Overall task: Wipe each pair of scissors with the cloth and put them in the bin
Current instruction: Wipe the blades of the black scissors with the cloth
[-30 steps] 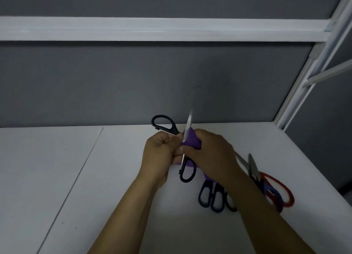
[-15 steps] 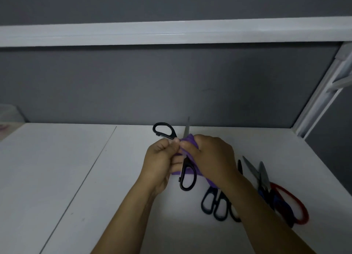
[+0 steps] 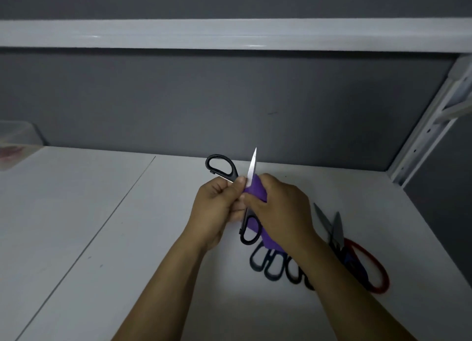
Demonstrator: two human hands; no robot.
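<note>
Both forearms extended from the desk's near edge, the hands meeting over its middle. Spare scissors lay toward the right edge, partly under the right forearm, blades aimed at the back edge. The left hand pinched the black-handled scissors near the pivot. They stood open, one blade pointing up toward the back edge, one loop hanging nearward. The right hand was curled round the purple cloth, pressing it against the blade's base. A translucent bin sat at the far left corner.
</note>
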